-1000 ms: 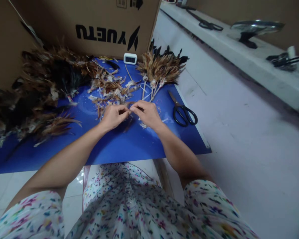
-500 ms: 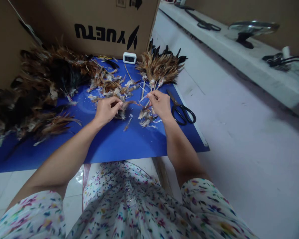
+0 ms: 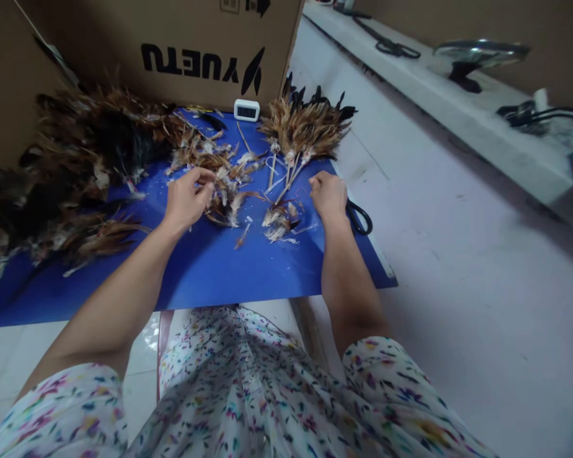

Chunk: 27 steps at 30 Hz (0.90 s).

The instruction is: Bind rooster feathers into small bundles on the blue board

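My left hand hovers over the left edge of the loose brown feathers, its fingers curled and slightly parted, with nothing visible in them. My right hand is closed, fingertips pressed together, right of the feather bundles; anything inside is too small to make out. It hides most of the black-handled scissors. Between my hands lies a small tuft of pale and brown feathers. Behind it, several bundles of brown and black feathers on thin sticks lie with their stems toward me.
A large heap of brown and black feathers covers the left of the blue tabletop. At the back, a small white digital clock stands before a cardboard box. A white wall ledge with tools runs along the right.
My hands were together at the middle, then drew apart. The left has moved left over the loose feathers, the right has moved right in front of the scissors. The small tuft has come into view.
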Available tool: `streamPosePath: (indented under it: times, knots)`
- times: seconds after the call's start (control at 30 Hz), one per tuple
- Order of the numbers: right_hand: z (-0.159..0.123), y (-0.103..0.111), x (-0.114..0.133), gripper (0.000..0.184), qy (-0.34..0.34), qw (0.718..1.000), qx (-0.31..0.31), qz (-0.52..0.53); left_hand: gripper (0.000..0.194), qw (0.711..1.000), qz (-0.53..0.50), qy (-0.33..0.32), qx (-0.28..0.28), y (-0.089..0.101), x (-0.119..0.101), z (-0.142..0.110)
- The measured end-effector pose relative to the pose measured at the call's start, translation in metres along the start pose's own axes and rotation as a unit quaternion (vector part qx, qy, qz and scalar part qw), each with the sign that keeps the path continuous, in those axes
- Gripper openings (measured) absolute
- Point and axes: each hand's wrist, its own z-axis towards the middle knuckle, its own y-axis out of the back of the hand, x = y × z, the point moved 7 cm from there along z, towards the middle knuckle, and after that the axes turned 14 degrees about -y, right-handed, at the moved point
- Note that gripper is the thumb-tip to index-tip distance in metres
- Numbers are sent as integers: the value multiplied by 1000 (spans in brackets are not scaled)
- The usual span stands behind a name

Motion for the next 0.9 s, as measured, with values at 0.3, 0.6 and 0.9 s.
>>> streamPosePath:
  times: [0.3,0.6,0.9]
  knots:
    - [-2,8,5,20,57,996,-60,21,16,986,73,-59,139,-22,-19,-6]
    - [-42,5,43,11,245,934,178,189,20,987,86,-99,94,-22,-22,-9]
    - [-74,-25,61,35,341,908,244,21,21,981,85,-132,114,-27,-36,-13]
